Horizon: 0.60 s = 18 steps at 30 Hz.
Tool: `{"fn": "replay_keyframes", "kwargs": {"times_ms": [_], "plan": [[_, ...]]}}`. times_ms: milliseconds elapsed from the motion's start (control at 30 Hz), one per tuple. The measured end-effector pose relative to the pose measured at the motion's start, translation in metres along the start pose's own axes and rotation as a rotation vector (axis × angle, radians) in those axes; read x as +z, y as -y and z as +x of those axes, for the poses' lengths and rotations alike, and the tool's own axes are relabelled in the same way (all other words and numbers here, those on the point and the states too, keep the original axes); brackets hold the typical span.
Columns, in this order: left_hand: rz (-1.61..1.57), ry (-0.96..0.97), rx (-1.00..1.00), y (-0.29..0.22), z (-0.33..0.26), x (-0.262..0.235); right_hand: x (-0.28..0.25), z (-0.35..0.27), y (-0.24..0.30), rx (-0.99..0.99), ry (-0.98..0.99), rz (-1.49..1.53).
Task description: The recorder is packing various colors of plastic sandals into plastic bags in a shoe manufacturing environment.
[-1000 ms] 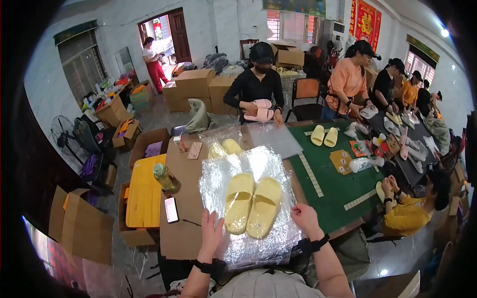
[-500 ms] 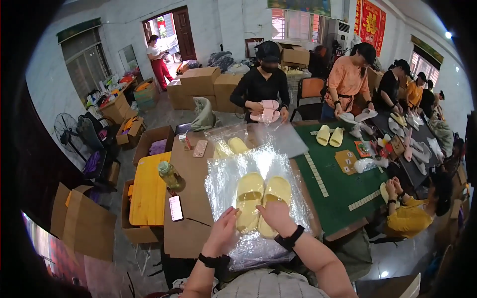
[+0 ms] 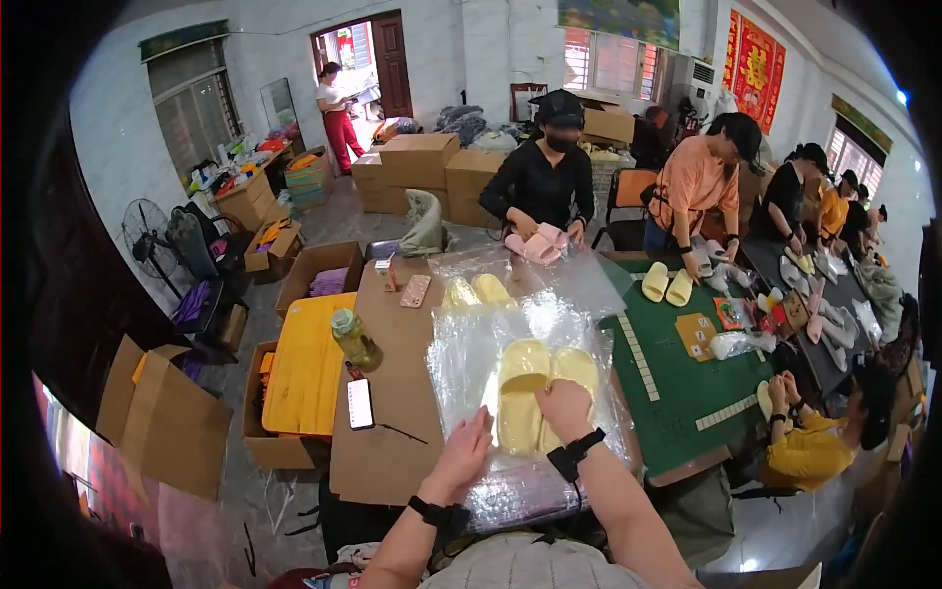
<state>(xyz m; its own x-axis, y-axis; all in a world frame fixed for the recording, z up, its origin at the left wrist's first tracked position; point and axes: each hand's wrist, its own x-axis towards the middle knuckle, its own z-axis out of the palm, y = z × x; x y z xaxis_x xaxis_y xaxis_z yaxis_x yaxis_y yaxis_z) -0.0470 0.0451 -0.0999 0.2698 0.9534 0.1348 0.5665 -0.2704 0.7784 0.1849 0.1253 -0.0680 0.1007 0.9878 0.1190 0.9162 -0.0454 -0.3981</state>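
Observation:
A pair of pale yellow slippers lies side by side, toes pointing away, on a stack of clear plastic bags [image 3: 459, 368] in front of me. My right hand [image 3: 566, 407] is closed over the right slipper [image 3: 577, 365], its thumb reaching toward the gap between the two; its fingertips are hidden. Beside the heel of the left slipper [image 3: 523, 365], my left hand [image 3: 466, 450] rests on the plastic with fingers stretched out and nothing in them. Whether the pair is under a layer of plastic I cannot tell. More yellow slippers [image 3: 491, 289] lie beyond, partly under plastic.
Left on the brown table [image 3: 388, 469] are a phone [image 3: 360, 403], a green bottle [image 3: 355, 340] and a pink phone [image 3: 415, 291]. Across from me a person holds pink slippers [image 3: 537, 245]. A green table [image 3: 677, 422] adjoins on the right, with co-workers around it.
The whole view has shifted, moving the scene rightward. My left hand has come off the left slipper's edge. The person opposite has lowered the pink slippers toward the plastic.

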Motion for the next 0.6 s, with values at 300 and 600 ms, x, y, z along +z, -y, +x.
{"fn": "replay_keyframes", "kwargs": {"times_ms": [300, 600], "plan": [[0.217, -0.009, 0.16, 0.006, -0.008, 0.008, -0.03, -0.024, 0.02, -0.166, -0.06, 0.2], [0.096, -0.03, 0.2, 0.002, -0.001, 0.012, 0.017, -0.004, 0.021, -0.081, 0.095, 0.141]]}}
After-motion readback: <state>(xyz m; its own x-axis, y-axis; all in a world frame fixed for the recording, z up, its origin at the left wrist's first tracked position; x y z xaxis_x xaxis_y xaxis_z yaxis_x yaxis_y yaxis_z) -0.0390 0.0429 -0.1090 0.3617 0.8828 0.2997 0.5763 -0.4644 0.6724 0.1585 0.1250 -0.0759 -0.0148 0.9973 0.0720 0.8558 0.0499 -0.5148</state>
